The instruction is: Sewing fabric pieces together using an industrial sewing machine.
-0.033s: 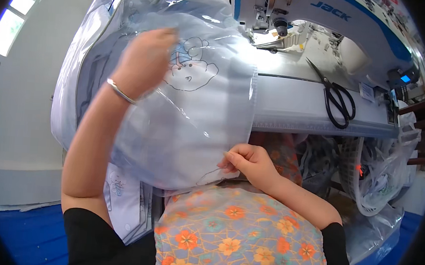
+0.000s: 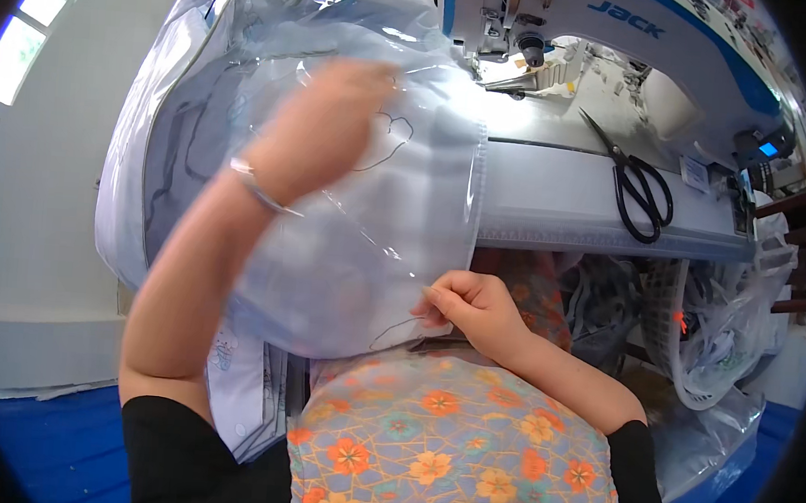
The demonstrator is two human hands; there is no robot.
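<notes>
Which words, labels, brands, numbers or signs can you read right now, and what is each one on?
Sewing machine: large blue lettering on its arm, readable, but not copied out here.
White label on the table: too small to read.
Lit blue display on the machine's right: too small to read.
Clear plastic, partly hidden by the left hand: line drawings visible, no readable words.

Plastic sheet (image 2: 336, 275) looks glossy; apron (image 2: 460, 438), matt cloth.
</notes>
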